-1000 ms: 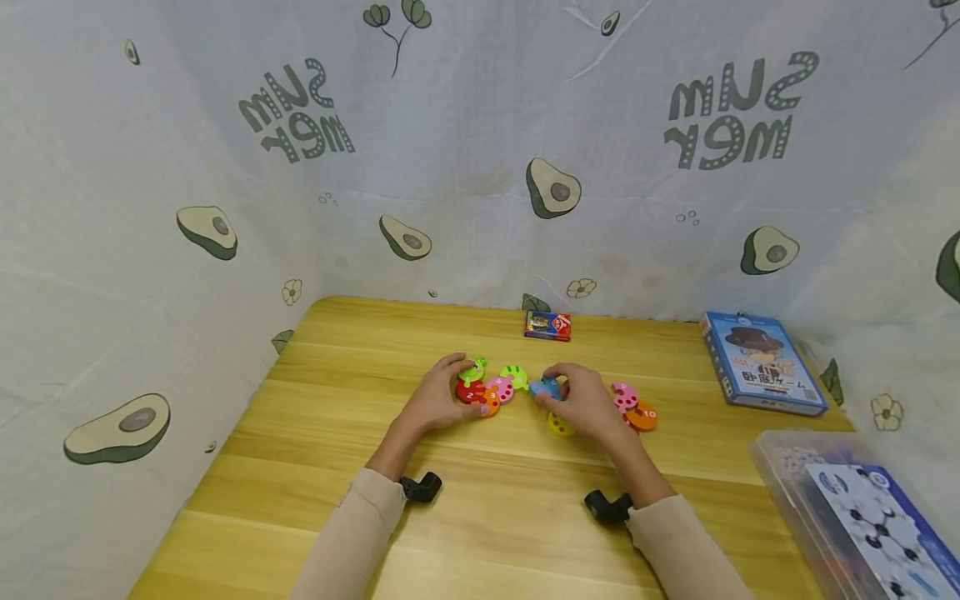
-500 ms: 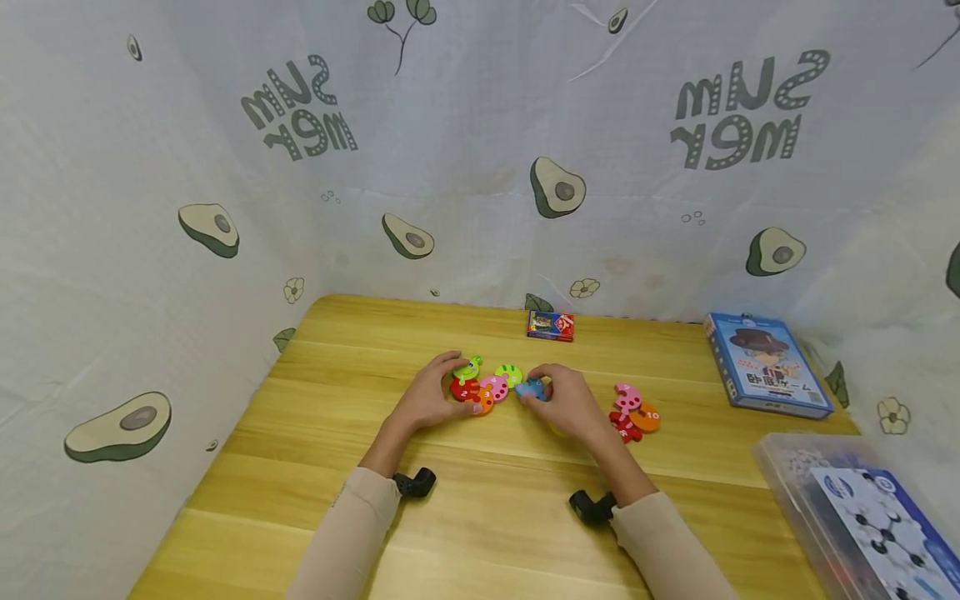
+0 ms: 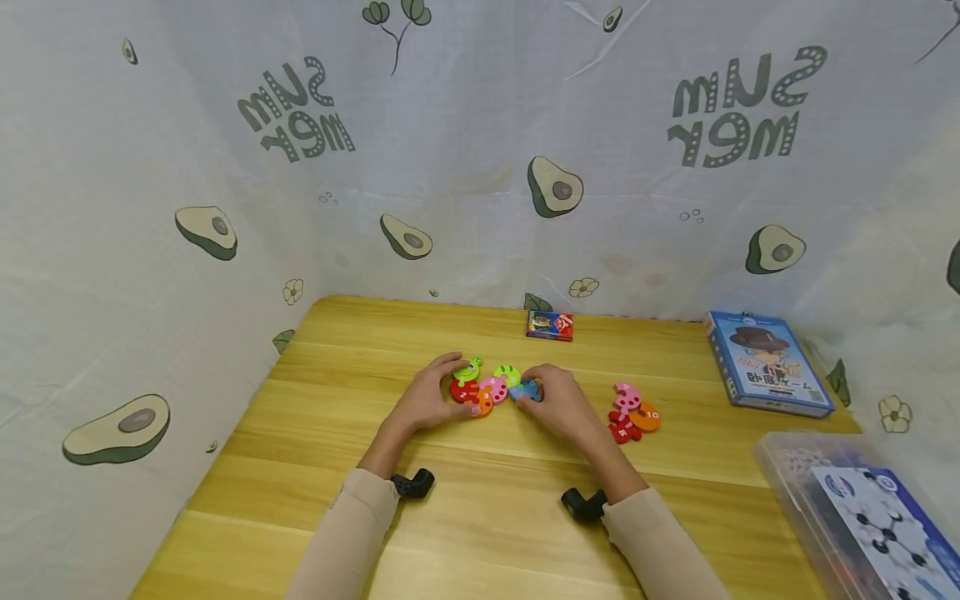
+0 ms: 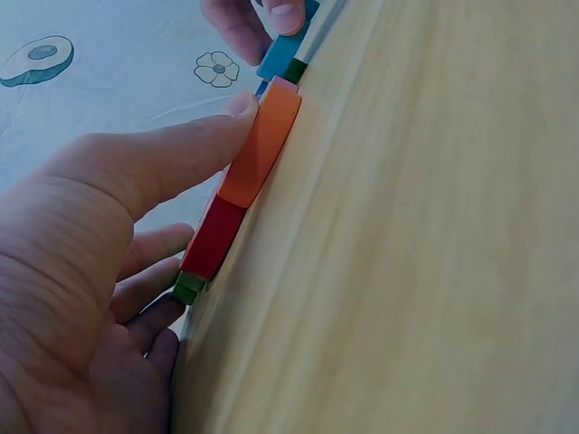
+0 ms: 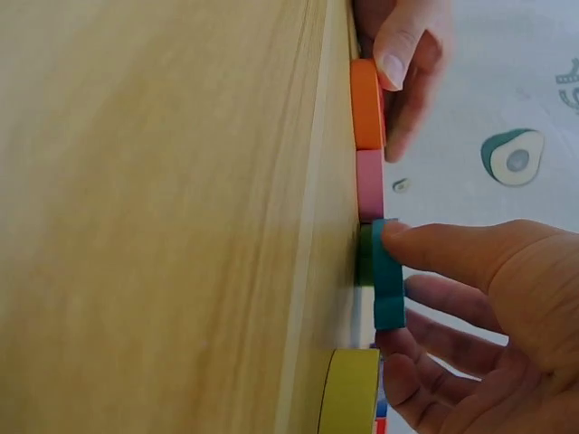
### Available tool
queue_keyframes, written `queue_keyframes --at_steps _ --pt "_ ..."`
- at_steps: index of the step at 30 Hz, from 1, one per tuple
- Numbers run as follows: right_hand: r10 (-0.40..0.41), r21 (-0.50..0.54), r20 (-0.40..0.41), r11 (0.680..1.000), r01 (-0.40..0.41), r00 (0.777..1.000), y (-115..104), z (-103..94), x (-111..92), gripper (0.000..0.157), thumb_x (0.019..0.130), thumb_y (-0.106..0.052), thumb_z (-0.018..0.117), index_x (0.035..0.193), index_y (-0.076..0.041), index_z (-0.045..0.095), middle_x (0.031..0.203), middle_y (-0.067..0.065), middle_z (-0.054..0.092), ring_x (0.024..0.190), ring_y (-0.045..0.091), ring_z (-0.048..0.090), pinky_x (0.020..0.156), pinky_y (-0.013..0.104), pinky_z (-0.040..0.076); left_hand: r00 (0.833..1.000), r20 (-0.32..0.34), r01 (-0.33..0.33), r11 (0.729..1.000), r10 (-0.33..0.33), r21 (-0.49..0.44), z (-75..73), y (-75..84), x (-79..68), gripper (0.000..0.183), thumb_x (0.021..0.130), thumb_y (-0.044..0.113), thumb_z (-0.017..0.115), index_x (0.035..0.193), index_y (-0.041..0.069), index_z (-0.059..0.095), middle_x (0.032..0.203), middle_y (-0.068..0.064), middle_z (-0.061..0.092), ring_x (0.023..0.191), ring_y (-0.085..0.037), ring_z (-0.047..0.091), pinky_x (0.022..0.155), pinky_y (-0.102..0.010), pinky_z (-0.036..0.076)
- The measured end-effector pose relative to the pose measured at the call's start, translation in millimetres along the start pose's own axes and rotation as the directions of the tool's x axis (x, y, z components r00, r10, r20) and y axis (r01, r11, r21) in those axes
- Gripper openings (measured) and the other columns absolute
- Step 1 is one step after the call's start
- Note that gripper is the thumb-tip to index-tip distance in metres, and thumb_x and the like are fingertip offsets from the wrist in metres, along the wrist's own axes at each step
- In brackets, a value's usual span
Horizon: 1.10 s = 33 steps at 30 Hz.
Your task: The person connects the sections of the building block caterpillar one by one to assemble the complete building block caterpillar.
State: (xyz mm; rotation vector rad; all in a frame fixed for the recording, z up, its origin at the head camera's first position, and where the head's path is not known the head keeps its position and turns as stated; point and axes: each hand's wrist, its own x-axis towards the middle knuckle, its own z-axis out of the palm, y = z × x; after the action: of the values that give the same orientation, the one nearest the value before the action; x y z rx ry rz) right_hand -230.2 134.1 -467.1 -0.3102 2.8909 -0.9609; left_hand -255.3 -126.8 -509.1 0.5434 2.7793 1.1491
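A chain of colourful number puzzle pieces lies on the wooden table: a light green head (image 3: pixel 468 371) with a face, then red (image 3: pixel 463 392), orange (image 3: pixel 483 402), pink (image 3: pixel 494 388) and striped green (image 3: pixel 507 374) pieces. My left hand (image 3: pixel 426 398) holds the chain's left end, thumb against the orange piece and fingers around by the green head. Between thumb and fingers of my right hand (image 3: pixel 562 407) is a blue puzzle piece (image 5: pixel 389 276), overlapping the green piece at the chain's right end and sitting slightly higher off the table. A yellow puzzle piece (image 5: pixel 351 391) lies below the right hand in the right wrist view.
Pink (image 3: pixel 627 398), orange (image 3: pixel 646 417) and red (image 3: pixel 625 429) pieces lie right of the right hand. A small card box (image 3: pixel 550 326) is at the back edge. Farther right stand a blue box (image 3: pixel 768 362) and a clear plastic case (image 3: pixel 783 492). A printed curtain (image 3: pixel 480 125) hangs behind.
My right hand has carried the blue piece leftward, up to the striped green piece. The loose pieces on the right are more exposed. My left hand stays on the chain, shifted slightly left.
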Motion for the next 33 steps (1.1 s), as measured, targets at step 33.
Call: queue_keyframes --at_steps 33 --pt "0.028 0.008 -0.041 1.0 -0.028 0.999 28.8 -27.1 -31.3 0.041 0.093 -0.029 0.077 0.125 -0.004 0.07 0.111 0.01 0.069 0.086 0.02 0.054 0.071 0.03 0.047 1.0 -0.007 0.023 1.0 -0.023 0.013 -2.8 -1.6 -1.3 0.101 0.076 0.053 0.087 0.157 0.013 0.043 0.166 -0.005 0.036 0.155 -0.032 0.032 0.126 -0.054 0.028"
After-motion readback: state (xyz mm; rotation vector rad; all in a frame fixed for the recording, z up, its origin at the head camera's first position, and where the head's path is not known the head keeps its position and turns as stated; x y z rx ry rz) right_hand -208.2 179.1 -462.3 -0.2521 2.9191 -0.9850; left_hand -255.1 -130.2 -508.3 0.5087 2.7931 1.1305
